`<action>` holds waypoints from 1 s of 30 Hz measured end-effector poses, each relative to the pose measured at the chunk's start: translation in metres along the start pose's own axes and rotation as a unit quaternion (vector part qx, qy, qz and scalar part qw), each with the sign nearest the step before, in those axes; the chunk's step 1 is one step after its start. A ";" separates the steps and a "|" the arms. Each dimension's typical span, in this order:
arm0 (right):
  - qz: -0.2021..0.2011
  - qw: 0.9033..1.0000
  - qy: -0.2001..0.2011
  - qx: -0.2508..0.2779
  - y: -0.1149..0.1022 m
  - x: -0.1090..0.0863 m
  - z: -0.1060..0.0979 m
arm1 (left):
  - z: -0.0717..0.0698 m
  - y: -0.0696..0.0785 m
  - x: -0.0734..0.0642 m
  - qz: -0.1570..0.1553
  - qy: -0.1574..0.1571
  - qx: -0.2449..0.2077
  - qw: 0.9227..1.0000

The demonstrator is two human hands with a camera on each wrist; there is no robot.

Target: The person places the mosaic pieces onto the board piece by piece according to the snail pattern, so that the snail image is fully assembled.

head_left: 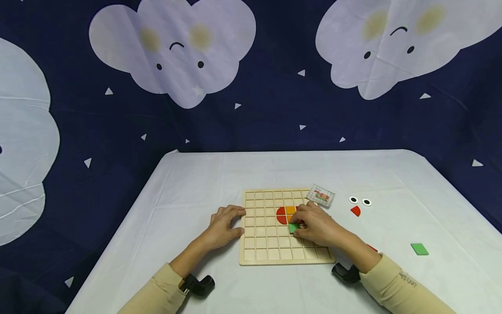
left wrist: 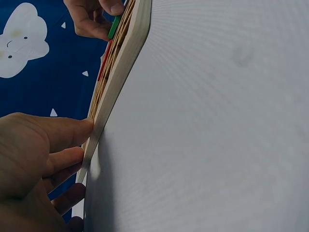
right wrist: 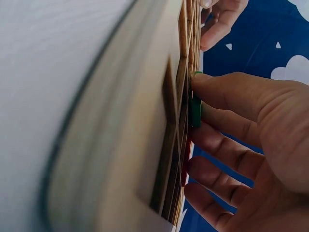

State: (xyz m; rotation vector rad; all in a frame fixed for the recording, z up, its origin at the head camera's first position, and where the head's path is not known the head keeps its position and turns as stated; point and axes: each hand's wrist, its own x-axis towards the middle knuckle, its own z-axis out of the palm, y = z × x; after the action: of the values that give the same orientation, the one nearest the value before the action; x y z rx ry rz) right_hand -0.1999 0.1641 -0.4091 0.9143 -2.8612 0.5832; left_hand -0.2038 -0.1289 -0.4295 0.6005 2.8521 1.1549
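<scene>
In the head view, the green tile (head_left: 293,228) is pinched between thumb and fingers of the right hand (head_left: 315,224), at that hand's left end, over the board (head_left: 273,254). On the tile's far side the orange pieces (head_left: 290,210) are seen, with a red half-disc (head_left: 281,211) to their left. By the left hand (head_left: 224,226), thumb and fingers spread and nothing gripped, the board's left edge is touched; the tile is well to its right, so the right hand is nearer.

In the left wrist view, the tile is shown edge-on at the right fingertips.

In the right wrist view, it is held close against the board; whether it is seated cannot be told, and its long axis is masked by the fingers
</scene>
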 end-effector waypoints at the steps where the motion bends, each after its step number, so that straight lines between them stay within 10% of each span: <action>1: -0.001 1.000 0.001 0.000 0.000 0.000 0.000 | 0.000 0.000 0.000 0.000 -0.001 -0.002 1.000; 18: 0.000 1.000 0.005 -0.001 0.001 -0.001 0.000 | 0.000 0.000 0.000 0.005 0.001 0.004 1.000; 30: 0.100 0.993 0.056 -0.033 0.036 -0.017 -0.030 | -0.001 0.001 0.000 0.003 -0.002 -0.001 1.000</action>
State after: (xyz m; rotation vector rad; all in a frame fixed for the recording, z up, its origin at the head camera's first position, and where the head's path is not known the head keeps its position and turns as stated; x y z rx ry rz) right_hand -0.2076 0.2118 -0.3971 0.5703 -2.8703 0.5330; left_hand -0.2034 -0.1293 -0.4284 0.6123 2.8480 1.1560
